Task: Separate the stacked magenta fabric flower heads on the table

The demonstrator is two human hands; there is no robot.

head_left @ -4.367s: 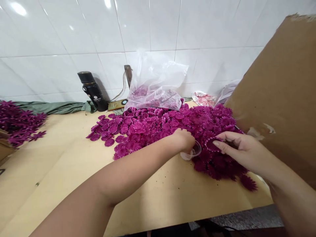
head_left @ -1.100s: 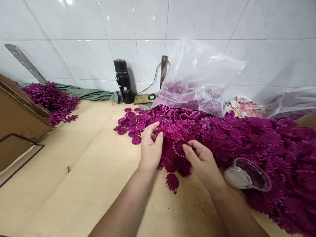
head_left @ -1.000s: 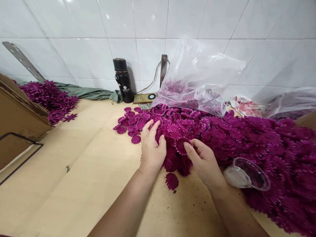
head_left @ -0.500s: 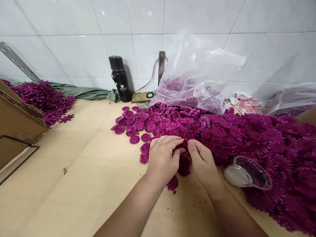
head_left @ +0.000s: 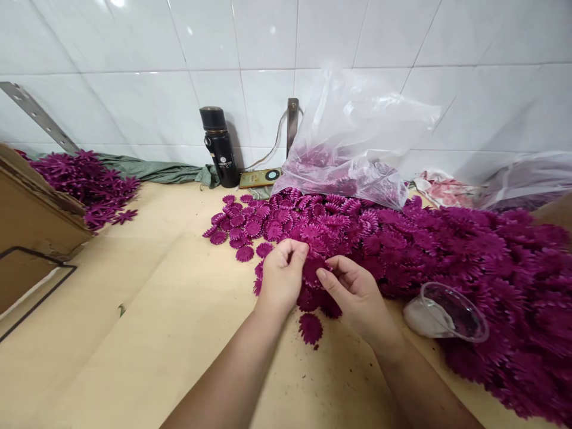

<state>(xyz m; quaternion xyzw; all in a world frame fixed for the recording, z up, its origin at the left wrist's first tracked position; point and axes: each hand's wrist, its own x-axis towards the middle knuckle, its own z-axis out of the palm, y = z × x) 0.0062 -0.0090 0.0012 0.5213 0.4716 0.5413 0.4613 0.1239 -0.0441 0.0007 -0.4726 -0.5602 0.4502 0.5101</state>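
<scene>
A purple artificial flower head [head_left: 315, 271] sits between my two hands, above a few loose ones on the table. On its right edge, the thumb and fingertips of my right hand [head_left: 361, 298] are pinched. My left hand [head_left: 281, 275] is closed, thumb pressed on the curled forefinger, beside the flower's upper left; whatever is in that pinch is hidden. Just below lies a single flower head [head_left: 310, 329] on the tabletop. Beyond and to the right of both hands spreads a large heap of the same purple flower heads [head_left: 402, 250].
A clear plastic cup [head_left: 465, 313] with whitish contents lies tilted by the heap. Behind stand a black bottle [head_left: 221, 149], a phone-like device [head_left: 260, 177] and a plastic bag [head_left: 344, 161] of flowers. At left are a cardboard box [head_left: 40, 208] and more purple pieces [head_left: 96, 187].
My hands have drawn apart and the left has turned thumb-up into a pinch, moving slightly left. A flower head now shows between them. The view has tilted slightly.
</scene>
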